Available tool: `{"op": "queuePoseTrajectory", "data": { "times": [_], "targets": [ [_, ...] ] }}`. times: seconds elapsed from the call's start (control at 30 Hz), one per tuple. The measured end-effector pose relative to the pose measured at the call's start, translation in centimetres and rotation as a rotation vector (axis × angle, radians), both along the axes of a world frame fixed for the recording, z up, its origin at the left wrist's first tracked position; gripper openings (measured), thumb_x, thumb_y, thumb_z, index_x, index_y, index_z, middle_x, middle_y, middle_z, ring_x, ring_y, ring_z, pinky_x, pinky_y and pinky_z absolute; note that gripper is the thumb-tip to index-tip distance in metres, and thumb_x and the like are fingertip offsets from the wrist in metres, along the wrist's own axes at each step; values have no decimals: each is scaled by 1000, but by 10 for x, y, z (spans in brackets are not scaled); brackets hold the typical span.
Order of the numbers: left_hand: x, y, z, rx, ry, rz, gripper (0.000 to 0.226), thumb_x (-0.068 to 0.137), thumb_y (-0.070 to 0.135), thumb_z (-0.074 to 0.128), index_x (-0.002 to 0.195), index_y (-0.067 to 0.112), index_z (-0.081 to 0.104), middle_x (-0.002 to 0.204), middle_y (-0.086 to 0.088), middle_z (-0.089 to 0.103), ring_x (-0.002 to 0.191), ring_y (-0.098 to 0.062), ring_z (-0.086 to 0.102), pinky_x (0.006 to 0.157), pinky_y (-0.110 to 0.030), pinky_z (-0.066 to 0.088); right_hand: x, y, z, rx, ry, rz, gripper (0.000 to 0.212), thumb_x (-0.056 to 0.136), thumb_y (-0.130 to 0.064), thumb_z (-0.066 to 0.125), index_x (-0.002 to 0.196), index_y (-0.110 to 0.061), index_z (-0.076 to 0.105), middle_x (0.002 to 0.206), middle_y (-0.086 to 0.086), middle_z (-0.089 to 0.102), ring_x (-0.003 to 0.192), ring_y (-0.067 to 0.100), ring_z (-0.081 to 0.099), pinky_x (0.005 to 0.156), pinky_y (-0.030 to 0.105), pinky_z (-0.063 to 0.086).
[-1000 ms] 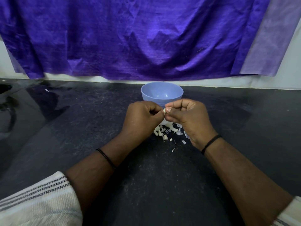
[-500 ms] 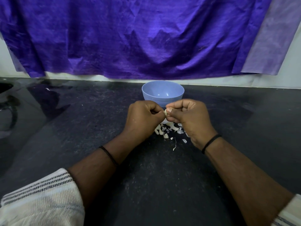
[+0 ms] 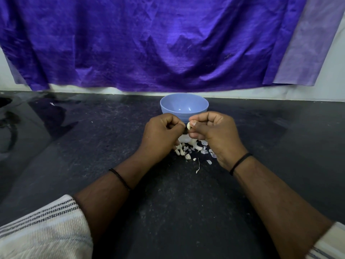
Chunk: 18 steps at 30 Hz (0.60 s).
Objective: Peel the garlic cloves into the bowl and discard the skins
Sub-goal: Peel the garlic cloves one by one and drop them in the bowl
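Observation:
A pale garlic clove is pinched between the thumb and fingers of my right hand. My left hand is curled beside it, its fingertips pinching at the clove's near end. Both hands hover just in front of a light blue bowl, whose visible inside looks bare. Under the hands, a small heap of garlic cloves and loose skins lies on the black counter; part of the heap is hidden by my hands.
A purple cloth hangs on the wall behind the bowl. The counter's left side is glossy and reflective. A few stray skin bits lie nearer to me than the heap.
The hands stay together on the clove; more of the pale clove shows between the fingertips now. The view has tilted slightly.

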<state>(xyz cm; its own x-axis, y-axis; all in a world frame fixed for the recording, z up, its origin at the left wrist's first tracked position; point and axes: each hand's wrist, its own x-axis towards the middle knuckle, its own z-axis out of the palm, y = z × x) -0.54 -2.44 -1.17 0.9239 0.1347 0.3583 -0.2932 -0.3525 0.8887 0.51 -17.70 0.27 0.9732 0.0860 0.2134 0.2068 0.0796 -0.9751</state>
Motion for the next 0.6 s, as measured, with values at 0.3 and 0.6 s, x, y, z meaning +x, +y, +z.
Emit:
{"op": "queuePoseTrajectory", "data": {
  "times": [0.3, 0.6],
  "targets": [
    [-4, 2, 6, -5, -28, -70, 8, 91, 9, 70, 85, 6, 74, 60, 1, 67, 50, -10, 62, 48, -24, 51, 1, -1, -2, 2, 14, 34, 8, 86, 5, 71, 92, -1, 72, 77, 12, 74, 66, 14, 69, 65, 21, 60],
    [-4, -1, 3, -121, 17, -64, 13, 88, 0, 69, 76, 5, 73, 61, -6, 67, 48, -12, 61, 47, -26, 51, -1, 1, -3, -41, 5, 28, 13, 84, 7, 72, 83, -6, 71, 70, 5, 73, 63, 13, 69, 62, 20, 58]
  ]
}}
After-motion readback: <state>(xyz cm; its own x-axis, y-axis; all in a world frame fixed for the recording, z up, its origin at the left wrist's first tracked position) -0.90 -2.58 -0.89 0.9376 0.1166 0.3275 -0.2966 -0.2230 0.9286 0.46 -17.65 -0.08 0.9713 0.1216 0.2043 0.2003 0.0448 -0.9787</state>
